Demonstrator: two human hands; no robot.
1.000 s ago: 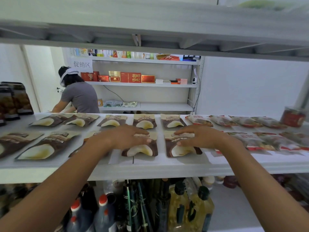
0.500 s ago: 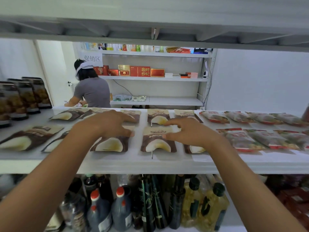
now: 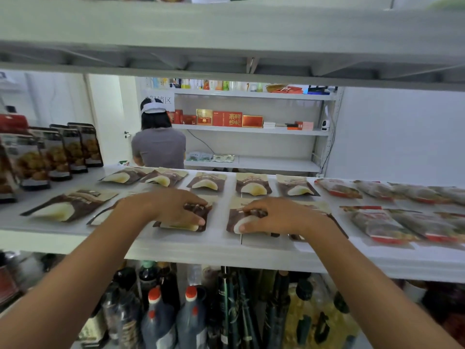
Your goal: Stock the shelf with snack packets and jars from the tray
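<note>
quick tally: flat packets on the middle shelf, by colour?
Brown packets: 10 (5 in the back row, 5 in front, some partly covered)
Clear red-trimmed packets: 7 in view (the row is cut off at the right edge of the frame)
Total: 17

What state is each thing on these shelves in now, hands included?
left hand, grips the left brown packet
right hand, grips the right brown packet
red packets, lying flat
dark pouches, standing upright
red-capped bottles, upright, capped
</note>
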